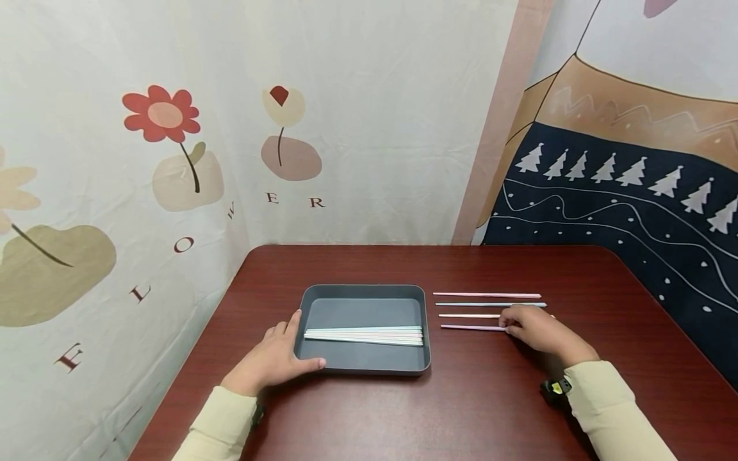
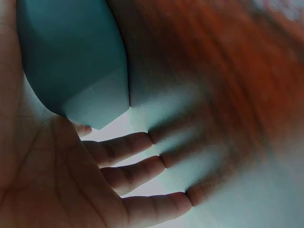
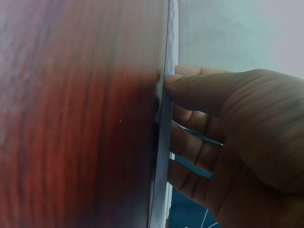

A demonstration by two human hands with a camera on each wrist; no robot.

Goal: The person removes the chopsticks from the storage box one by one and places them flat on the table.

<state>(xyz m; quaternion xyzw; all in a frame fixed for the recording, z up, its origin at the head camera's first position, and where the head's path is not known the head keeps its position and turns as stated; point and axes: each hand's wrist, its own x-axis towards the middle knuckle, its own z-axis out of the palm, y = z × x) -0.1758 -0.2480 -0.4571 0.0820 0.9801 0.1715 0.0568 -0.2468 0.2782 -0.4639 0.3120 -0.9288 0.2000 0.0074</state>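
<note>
A dark grey rectangular tray (image 1: 363, 292) holds a bundle of several pale chopsticks (image 1: 364, 335) lying lengthwise. My left hand (image 1: 275, 358) rests at its left front corner, thumb by the front rim and index finger along the left side. The left wrist view shows the tray's outer wall (image 2: 71, 52) beside the palm, with the fingers extended. Right of the tray, several chopsticks lie roughly parallel: pink (image 1: 487, 295), blue (image 1: 490, 304), cream (image 1: 469, 315) and purple (image 1: 469, 327). My right hand (image 1: 539, 330) pinches the nearest, purple chopstick (image 3: 164, 128) between thumb and fingers, covering its right end.
The reddish-brown wooden table (image 1: 398, 416) has rounded far corners. A pale flower-printed curtain (image 1: 369, 128) hangs behind it and to the left. On the right hangs a dark blue cloth (image 1: 623, 211) with white trees.
</note>
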